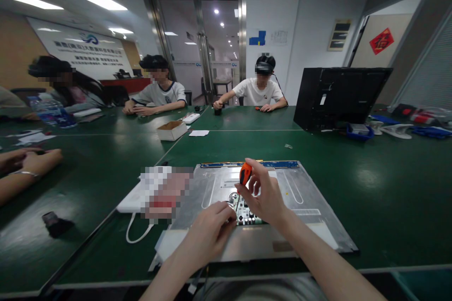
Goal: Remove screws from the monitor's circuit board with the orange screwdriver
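My right hand (264, 193) grips an orange and black screwdriver (246, 173) by its handle, shaft pointing down. Its tip meets a small circuit board (245, 214) with several capacitors, though the exact contact spot is too small to make out. The board sits on the metal back of a flat display panel (296, 240), which lies on the green table. At the board's left edge, my left hand (215, 225) has its fingers bent and pressed together. Whatever those fingertips pinch is hidden. Along the panel's far edge runs a narrow blue circuit strip (282, 164).
A white device with a cable (130, 202) lies left of the panel, beside a small black object (56, 223). Farther off are an open cardboard box (172, 130) and a black monitor (339, 96). Several people sit around the table; one person's hands (31, 167) rest at left.
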A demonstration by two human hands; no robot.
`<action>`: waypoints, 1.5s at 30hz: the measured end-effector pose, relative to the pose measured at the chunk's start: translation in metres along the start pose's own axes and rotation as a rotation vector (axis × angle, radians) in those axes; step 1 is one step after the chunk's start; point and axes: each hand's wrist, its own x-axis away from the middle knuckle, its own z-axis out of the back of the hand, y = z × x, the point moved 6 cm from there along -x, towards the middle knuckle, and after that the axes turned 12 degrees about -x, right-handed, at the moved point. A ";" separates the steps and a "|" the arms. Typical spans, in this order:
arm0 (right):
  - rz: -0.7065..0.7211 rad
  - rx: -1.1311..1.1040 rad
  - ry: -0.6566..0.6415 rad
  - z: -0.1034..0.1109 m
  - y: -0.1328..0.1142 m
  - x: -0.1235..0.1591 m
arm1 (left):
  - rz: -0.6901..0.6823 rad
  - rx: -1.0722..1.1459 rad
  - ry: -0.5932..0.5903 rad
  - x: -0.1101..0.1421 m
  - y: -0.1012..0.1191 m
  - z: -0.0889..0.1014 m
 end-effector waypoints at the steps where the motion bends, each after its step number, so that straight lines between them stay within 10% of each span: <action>1: 0.004 0.001 -0.002 0.000 -0.001 0.000 | -0.005 0.001 0.000 0.000 0.000 0.000; 45: 0.025 -0.115 -0.054 -0.002 -0.015 -0.001 | 0.040 0.118 0.024 0.002 -0.011 -0.003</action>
